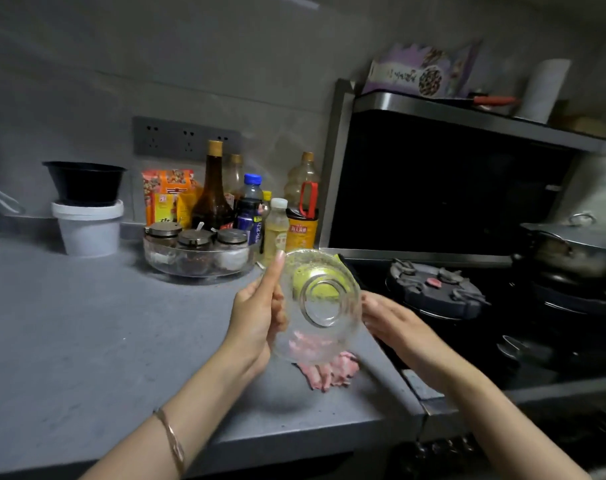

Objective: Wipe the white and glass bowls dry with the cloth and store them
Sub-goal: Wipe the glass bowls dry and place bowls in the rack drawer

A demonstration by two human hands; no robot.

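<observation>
The left hand [260,313] grips the rim of the round, bumpy glass bowl [317,306], tipped sideways above the grey counter's [87,341] right edge, soft pink cloth [329,374] behind it, right hand [388,317] fingers hidden.

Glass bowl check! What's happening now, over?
Left hand grips clear round glass bowl, right hand steadies it, base toward camera. Pink cloth lies on grey counter. Nothing blocking.

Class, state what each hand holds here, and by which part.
The glass bowl, base toward the camera, held by its rim: left hand at the left edge, right hand at the right.
</observation>
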